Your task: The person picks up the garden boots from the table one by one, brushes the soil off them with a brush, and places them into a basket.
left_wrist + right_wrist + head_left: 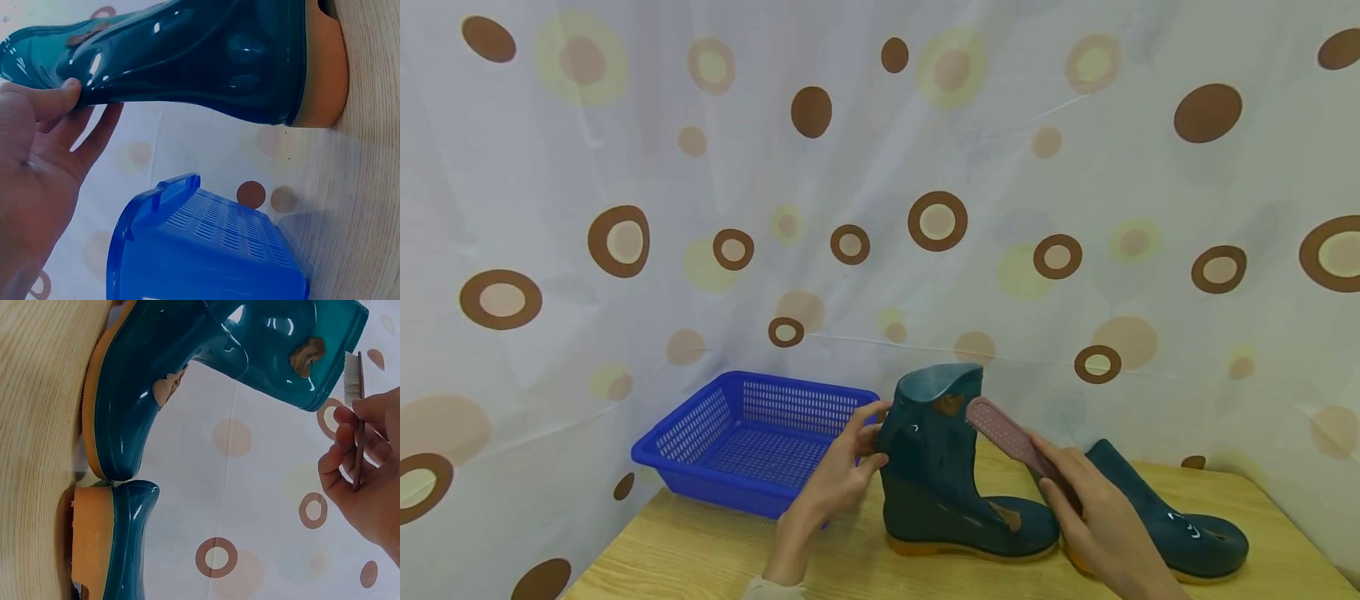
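Observation:
A dark green rubber boot (925, 475) with an orange sole stands upright on the table, toe to the right. Brown muddy-looking patches mark its shaft (306, 356) and the top of its foot (167, 389). My left hand (842, 471) grips the back of the shaft near the top, its thumb on the surface in the left wrist view. In my right hand (1097, 508) is a brush (1002, 429) with a brown handle and pale bristles, held by the handle. The right wrist view shows the bristles (352, 376) close to the boot's upper rim, seemingly apart from it.
A blue plastic basket (700, 479) with perforated walls stands behind the left hand. To the right, partly behind my right hand, a second green boot (1206, 546) stands on the wooden table (655, 558). Behind everything hangs a white curtain (865, 167) with brown circles.

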`<state>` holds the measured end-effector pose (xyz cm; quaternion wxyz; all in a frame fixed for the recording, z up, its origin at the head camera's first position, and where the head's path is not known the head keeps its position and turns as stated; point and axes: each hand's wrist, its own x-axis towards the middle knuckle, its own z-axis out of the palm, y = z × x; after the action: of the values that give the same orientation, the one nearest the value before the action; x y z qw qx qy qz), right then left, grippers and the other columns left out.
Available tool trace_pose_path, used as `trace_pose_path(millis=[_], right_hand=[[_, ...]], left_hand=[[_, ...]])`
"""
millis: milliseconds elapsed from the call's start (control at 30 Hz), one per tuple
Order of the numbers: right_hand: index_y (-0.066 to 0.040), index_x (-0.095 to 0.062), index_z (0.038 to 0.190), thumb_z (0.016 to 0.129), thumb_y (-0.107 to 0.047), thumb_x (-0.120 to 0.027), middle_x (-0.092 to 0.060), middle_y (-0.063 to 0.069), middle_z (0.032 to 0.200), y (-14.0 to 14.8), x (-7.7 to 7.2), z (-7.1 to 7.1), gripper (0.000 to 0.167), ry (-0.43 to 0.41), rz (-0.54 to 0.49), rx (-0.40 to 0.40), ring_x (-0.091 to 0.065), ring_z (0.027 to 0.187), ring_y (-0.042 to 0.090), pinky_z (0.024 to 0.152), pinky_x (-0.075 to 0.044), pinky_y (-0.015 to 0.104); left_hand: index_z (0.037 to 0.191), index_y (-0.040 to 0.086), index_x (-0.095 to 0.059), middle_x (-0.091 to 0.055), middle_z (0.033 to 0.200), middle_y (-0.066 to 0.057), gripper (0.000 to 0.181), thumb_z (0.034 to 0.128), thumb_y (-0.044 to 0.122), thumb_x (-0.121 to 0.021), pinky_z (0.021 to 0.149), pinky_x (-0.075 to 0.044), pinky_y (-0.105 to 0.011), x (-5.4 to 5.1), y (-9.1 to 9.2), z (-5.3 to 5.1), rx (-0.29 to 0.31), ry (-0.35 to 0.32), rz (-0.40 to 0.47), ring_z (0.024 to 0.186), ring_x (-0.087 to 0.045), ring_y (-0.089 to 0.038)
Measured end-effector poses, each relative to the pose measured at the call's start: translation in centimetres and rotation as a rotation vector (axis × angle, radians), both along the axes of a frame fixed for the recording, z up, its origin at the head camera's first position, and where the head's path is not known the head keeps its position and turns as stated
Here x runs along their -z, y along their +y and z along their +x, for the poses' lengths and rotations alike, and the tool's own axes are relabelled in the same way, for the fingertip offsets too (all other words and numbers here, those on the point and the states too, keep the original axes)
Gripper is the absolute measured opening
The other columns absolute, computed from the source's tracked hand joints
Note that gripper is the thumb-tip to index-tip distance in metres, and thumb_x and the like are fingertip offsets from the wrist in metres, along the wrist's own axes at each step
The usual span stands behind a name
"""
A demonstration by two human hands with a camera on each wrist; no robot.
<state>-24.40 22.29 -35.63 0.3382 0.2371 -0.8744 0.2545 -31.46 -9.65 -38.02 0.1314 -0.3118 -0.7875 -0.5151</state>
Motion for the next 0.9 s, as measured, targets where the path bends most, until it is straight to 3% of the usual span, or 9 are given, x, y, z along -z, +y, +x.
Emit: trace_pose_path(millis=[233, 467, 767, 900], right_hand=[[-0.018, -0.049, 0.147, 0.093, -0.003, -0.066, -0.060, -0.004, 0.100, -0.13, 0.04, 0.07, 0.058, 0.004, -0.009, -0.014, -0.040, 0.077, 0.001, 0.060, -0.033, 0.020], [-0.017, -0.050, 0.146, 0.093, -0.003, -0.066, -0.060, -0.005, 0.102, -0.27, 0.03, -0.01, 0.057, 0.010, -0.010, -0.014, -0.041, 0.079, 0.001, 0.061, -0.034, 0.021], [-0.017, -0.048, 0.147, 0.090, 0.001, -0.067, -0.057, -0.005, 0.099, -0.69, -0.10, 0.02, 0.063, 0.039, -0.004, -0.037, -0.040, 0.076, 0.000, 0.059, -0.034, 0.020], [-0.019, -0.048, 0.148, 0.090, 0.002, -0.068, -0.053, -0.006, 0.094, -0.89, -0.04, 0.08, 0.065, 0.048, -0.002, -0.035, -0.038, 0.072, -0.001, 0.058, -0.032, 0.020]], left_hand=[[0.151, 0.027, -0.036, -0.057, 0.141, -0.015, 0.068, 0.0954, -0.010, -0.053, 0.100, -0.053, -0.040, 0.07, -0.23, -0.02, 0.089, -0.074, 0.096, 0.121, -0.063, -0.030], [0.155, 0.025, -0.030, -0.056, 0.142, -0.017, 0.072, 0.0956, -0.008, -0.054, 0.101, -0.052, -0.046, -0.02, -0.64, 0.03, 0.073, -0.122, 0.073, 0.123, -0.062, -0.033], [0.152, 0.016, -0.037, -0.059, 0.139, -0.019, 0.065, 0.0949, -0.009, -0.054, 0.101, -0.052, -0.043, -0.26, -0.69, 0.10, 0.105, -0.131, 0.060, 0.121, -0.062, -0.033], [0.153, 0.016, -0.038, -0.060, 0.137, -0.020, 0.065, 0.0949, -0.008, -0.054, 0.101, -0.053, -0.039, -0.17, -0.77, -0.04, 0.150, -0.136, 0.069, 0.121, -0.062, -0.033]])
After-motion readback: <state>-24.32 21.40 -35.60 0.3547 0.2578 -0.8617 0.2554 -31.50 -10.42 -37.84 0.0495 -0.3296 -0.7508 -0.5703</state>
